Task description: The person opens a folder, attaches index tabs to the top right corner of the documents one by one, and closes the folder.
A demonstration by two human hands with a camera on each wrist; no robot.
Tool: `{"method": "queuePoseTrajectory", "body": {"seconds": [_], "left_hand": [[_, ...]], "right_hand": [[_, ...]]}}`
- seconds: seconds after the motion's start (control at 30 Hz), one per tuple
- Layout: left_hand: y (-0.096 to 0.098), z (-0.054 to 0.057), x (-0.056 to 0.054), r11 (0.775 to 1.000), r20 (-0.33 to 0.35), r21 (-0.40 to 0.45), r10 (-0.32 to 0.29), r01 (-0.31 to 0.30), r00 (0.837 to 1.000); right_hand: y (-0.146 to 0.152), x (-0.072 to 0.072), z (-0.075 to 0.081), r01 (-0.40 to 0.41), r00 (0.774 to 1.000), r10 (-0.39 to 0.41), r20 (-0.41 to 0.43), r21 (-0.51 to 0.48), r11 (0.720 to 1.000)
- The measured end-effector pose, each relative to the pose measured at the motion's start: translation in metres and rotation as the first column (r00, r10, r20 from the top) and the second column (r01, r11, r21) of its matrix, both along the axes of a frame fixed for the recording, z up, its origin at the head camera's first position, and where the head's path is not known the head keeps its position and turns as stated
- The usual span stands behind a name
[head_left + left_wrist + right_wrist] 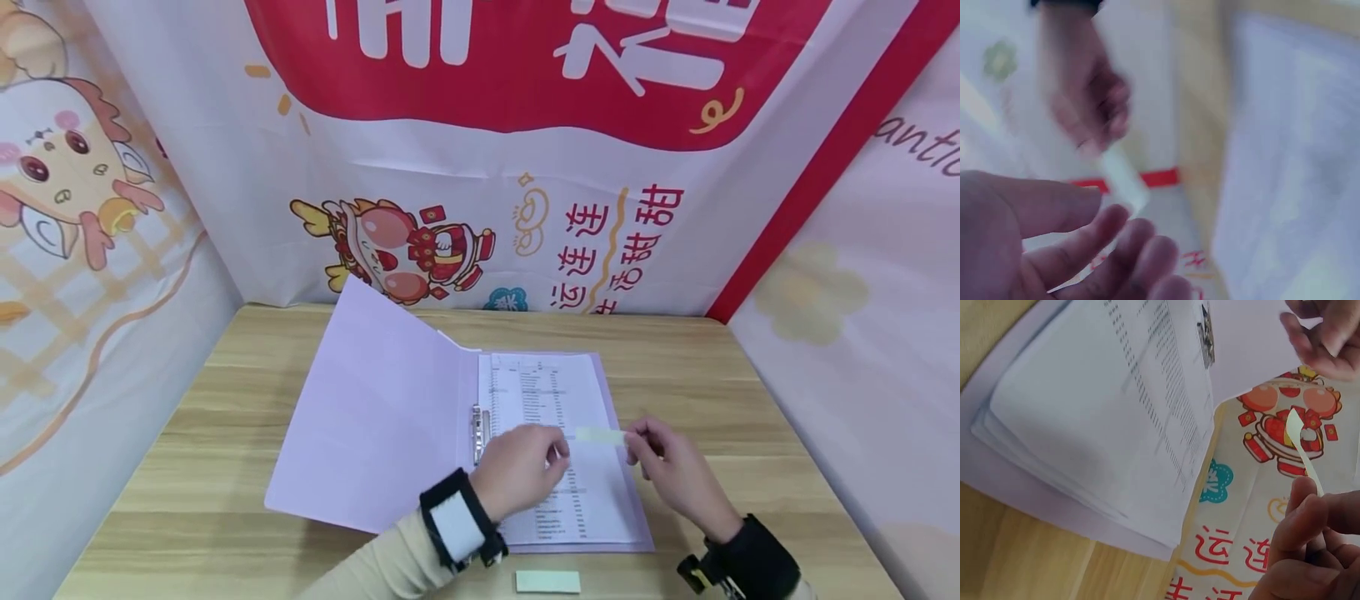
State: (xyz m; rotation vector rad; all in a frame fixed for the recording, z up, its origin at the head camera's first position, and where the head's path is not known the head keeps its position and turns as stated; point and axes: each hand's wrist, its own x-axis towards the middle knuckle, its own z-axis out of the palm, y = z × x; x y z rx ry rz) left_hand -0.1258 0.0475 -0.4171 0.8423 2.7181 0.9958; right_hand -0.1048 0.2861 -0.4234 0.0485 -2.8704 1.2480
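right hand (671,467): its grip pinches one end of the pale green strip (600,436) between thumb and fingertips; the right wrist view shows the strip rising out of the pinch and curving.
left hand (519,467): fingers loosely bent, close to the free end of the strip. I cannot tell whether they touch it; the left wrist view is blurred and shows the fingers relaxed and not closed on anything.
where the strip is: in the air between both hands, just above the printed sheets (551,433), over the right half of the open folder (375,417).
how the strip will handle: I judge it very light, thin and limp; it bends under its own weight and may be sticky on one side. Best taken at the very end with fingertips, the other end steadied so it does not curl or fold on itself.
papers: a stack of loose sheets, easy to shift or crease if pressed.
metal clip (478,432): on the fold of the folder, just left of the left hand.
second strip pad (548,582): lies flat at the near edge of the desk (750,392), between the wrists.
in the way: nothing stands between strip and page; only the raised folder cover on the left.
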Motion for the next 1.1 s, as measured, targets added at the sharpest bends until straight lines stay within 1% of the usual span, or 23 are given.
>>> {"method": "queuePoseTrajectory", "body": {"seconds": [0.1, 0.17, 0.23, 0.3, 0.37, 0.5, 0.57, 0.63, 0.73, 0.83, 0.9, 0.97, 1.0, 1.03, 1.1], "left_hand": [[0.005, 0.014, -0.015, 0.998, 0.021, 0.005, 0.058, -0.058, 0.998], [0.010, 0.021, -0.025, 0.996, 0.027, 0.015, 0.092, -0.092, 0.995], [0.017, 0.025, -0.037, 0.992, 0.008, 0.018, 0.124, -0.124, 0.992], [0.025, 0.026, -0.050, 0.988, -0.012, 0.005, 0.152, -0.152, 0.988], [0.031, 0.024, -0.063, 0.984, -0.017, -0.022, 0.178, -0.178, 0.984], [0.040, 0.014, -0.088, 0.968, 0.011, -0.085, 0.236, -0.234, 0.972], [0.044, 0.006, -0.101, 0.961, -0.004, -0.108, 0.254, -0.253, 0.967], [0.047, -0.003, -0.112, 0.958, -0.037, -0.124, 0.257, -0.259, 0.966], [0.052, -0.016, -0.125, 0.958, -0.089, -0.153, 0.229, -0.241, 0.969], [0.058, -0.026, -0.135, 0.960, -0.105, -0.192, 0.185, -0.202, 0.977], [0.061, -0.034, -0.140, 0.959, -0.120, -0.227, 0.145, -0.169, 0.982], [0.065, -0.044, -0.145, 0.950, -0.142, -0.283, 0.095, -0.132, 0.985], [0.066, -0.047, -0.146, 0.945, -0.154, -0.305, 0.069, -0.114, 0.986], [0.068, -0.053, -0.147, 0.936, -0.166, -0.338, 0.040, -0.095, 0.985], [0.070, -0.060, -0.148, 0.916, -0.175, -0.395, -0.002, -0.068, 0.984]], "right_hand": [[0.008, -0.010, 0.001, 0.002, 1.000, -0.002, -0.009, -0.005, 1.000], [0.013, -0.017, 0.002, 0.005, 1.000, -0.006, -0.018, -0.015, 1.000], [0.019, -0.025, 0.002, 0.017, 0.999, -0.017, -0.027, -0.008, 1.000], [0.024, -0.033, 0.002, 0.037, 0.998, -0.037, -0.043, -0.003, 0.999], [0.028, -0.043, -0.001, 0.061, 0.997, -0.060, -0.052, 0.007, 0.998], [0.033, -0.067, -0.009, 0.101, 0.994, -0.101, -0.034, 0.012, 0.995], [0.036, -0.080, -0.013, 0.117, 0.993, -0.117, -0.007, 0.011, 0.993], [0.040, -0.093, -0.019, 0.132, 0.991, -0.133, 0.025, 0.020, 0.991], [0.047, -0.110, -0.029, 0.158, 0.985, -0.159, 0.067, 0.015, 0.987], [0.053, -0.123, -0.038, 0.183, 0.977, -0.181, 0.108, -0.008, 0.983], [0.055, -0.131, -0.042, 0.205, 0.971, -0.197, 0.132, -0.052, 0.977], [0.054, -0.136, -0.045, 0.222, 0.966, -0.205, 0.158, -0.097, 0.970], [0.052, -0.138, -0.047, 0.232, 0.963, -0.210, 0.169, -0.125, 0.965], [0.051, -0.140, -0.049, 0.246, 0.959, -0.218, 0.180, -0.155, 0.957], [0.048, -0.145, -0.055, 0.270, 0.955, -0.237, 0.177, -0.197, 0.942]]}}
